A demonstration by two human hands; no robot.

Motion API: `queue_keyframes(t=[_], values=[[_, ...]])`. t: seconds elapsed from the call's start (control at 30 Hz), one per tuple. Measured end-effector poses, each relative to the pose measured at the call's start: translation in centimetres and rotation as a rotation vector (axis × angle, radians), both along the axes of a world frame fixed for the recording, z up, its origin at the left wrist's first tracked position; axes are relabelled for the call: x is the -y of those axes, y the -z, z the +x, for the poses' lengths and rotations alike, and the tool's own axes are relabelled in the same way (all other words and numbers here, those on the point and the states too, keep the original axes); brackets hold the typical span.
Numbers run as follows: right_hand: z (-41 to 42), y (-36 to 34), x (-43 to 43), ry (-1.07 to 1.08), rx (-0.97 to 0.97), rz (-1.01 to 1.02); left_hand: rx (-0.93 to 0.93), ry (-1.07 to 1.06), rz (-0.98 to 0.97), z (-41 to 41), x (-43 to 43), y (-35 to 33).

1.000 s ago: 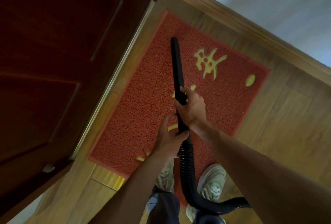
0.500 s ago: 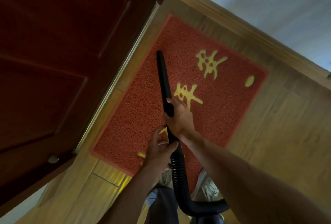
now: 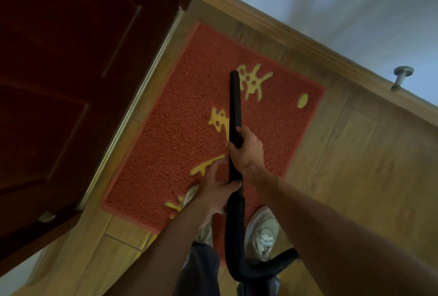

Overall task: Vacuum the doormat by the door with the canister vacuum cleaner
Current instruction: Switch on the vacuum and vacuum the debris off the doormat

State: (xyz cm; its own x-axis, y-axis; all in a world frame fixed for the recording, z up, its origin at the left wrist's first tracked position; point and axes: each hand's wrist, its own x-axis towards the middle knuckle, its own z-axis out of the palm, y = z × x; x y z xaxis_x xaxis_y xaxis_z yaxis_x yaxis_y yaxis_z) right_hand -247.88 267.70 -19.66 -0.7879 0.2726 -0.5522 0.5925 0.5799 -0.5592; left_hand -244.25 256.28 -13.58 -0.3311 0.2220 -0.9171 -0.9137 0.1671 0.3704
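- Along the left edge of the wooden floor [image 3: 355,165] stands a dark red-brown panelled door [image 3: 71,82], with a pale metal threshold strip [image 3: 132,115] running at its foot.
- Just beside that strip lies the red doormat [image 3: 180,129]. One long edge is parallel to the strip, and its far corner is near the skirting board [image 3: 284,28]. Yellow characters [image 3: 253,82] are scattered across its pile.
- At the mat's near edge, the left hand [image 3: 218,189] grasps the lower end of the vacuum tube. Its fingers are curled round where the tube meets the ribbed hose [image 3: 234,224].
- The black rigid vacuum tube [image 3: 235,101] reaches up the middle of the mat, and its tip is beside the farthest yellow character. Whether the tip touches the pile cannot be told.
- The hose drops between the feet and bends off toward the lower right.
- The right hand [image 3: 246,151] grips the tube above the left hand, fingers wrapped round it.
- A pale sneaker [image 3: 263,234] stands on the mat's near edge, right of the hose. The other sneaker [image 3: 189,193] shows partly behind the left wrist.
- By the right edge of the floor, a metal doorstop [image 3: 400,77] juts from the skirting below the pale wall.
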Motion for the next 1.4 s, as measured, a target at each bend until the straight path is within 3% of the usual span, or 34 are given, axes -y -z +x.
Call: queue_keyframes(t=[0.47,0.97,1.4], values=[[1.9,-0.1,-7.1,0.225,-0.063,-0.021,-0.097,0.188,-0.046,0.2,-6.3,0.8],[3.5,0.6,-9.8,0.220,-0.053,-0.084,-0.111,0.174,-0.094,1.8,-9.0,1.0],[7.9,1.0,-13.3,0.445,-0.045,-0.062,-0.248,0.511,-0.105,3.4,-12.7,1.1]])
